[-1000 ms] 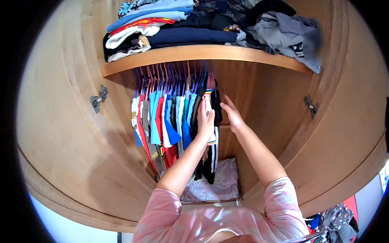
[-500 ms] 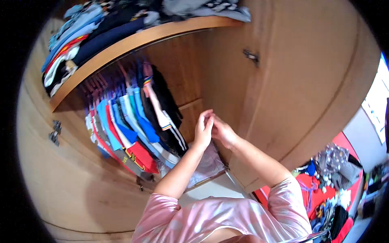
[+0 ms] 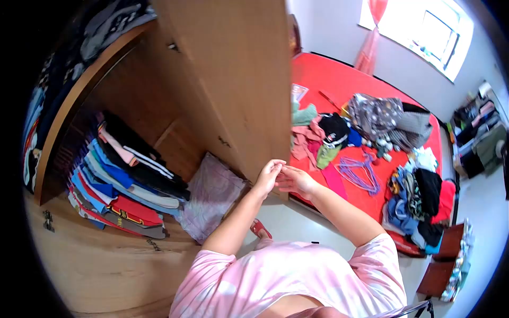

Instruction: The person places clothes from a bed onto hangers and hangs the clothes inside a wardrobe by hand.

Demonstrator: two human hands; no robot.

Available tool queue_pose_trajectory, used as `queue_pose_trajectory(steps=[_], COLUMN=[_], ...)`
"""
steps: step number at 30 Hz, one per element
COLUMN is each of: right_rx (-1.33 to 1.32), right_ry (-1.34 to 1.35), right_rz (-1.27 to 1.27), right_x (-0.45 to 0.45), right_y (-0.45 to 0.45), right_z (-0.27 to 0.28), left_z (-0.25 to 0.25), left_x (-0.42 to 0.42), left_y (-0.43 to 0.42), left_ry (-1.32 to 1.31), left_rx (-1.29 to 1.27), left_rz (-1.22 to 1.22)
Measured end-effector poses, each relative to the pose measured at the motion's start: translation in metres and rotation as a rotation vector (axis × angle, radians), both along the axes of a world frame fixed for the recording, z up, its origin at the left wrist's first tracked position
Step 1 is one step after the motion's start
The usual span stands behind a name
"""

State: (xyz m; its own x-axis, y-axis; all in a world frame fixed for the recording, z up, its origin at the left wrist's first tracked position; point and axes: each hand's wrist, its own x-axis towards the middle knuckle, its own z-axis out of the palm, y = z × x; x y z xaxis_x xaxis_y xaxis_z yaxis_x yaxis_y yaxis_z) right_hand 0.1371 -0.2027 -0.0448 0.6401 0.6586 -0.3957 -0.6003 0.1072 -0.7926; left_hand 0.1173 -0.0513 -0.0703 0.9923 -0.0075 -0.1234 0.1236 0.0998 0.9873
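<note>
My left hand (image 3: 268,177) is raised in front of my chest, its fingers curled together and meeting the thumb, with nothing visible in it. Beside it, fingertips close to or touching it, my right hand (image 3: 297,180) has its fingers stretched out and slightly apart, holding nothing. Both are in front of the edge of the open wardrobe door (image 3: 238,90). To their left, shirts (image 3: 122,185) hang in a row inside the wardrobe. A folded pale patterned cloth (image 3: 212,193) lies at the wardrobe's bottom.
A bed with a red cover (image 3: 334,74) stands on the right. On it are purple hangers (image 3: 360,172), a grey patterned garment (image 3: 376,114) and a clothes pile (image 3: 419,196). Folded clothes fill the upper shelf (image 3: 85,69). A red slipper (image 3: 261,229) shows on the floor.
My view has swung right, bringing the bed and window into sight while the wardrobe shifts left. My hands stay together; the left fingers look more curled and the right ones more visible.
</note>
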Motion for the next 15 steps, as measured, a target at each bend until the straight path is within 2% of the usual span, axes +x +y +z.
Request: queue_pose_trajectory(steps=[6,15], right_rx=[-0.008,0.027], right_ry=[0.127,0.164], right_rz=[-0.243,-0.55], right_x=[-0.044,-0.062], right_y=[-0.135,-0.276], right_z=[-0.032,-0.072], left_z=[-0.046,-0.078], left_x=[-0.004,0.02], left_y=[-0.124,-0.239], left_ry=[0.128,0.125], left_rx=[-0.03,0.096], left_rz=[-0.328,-0.532])
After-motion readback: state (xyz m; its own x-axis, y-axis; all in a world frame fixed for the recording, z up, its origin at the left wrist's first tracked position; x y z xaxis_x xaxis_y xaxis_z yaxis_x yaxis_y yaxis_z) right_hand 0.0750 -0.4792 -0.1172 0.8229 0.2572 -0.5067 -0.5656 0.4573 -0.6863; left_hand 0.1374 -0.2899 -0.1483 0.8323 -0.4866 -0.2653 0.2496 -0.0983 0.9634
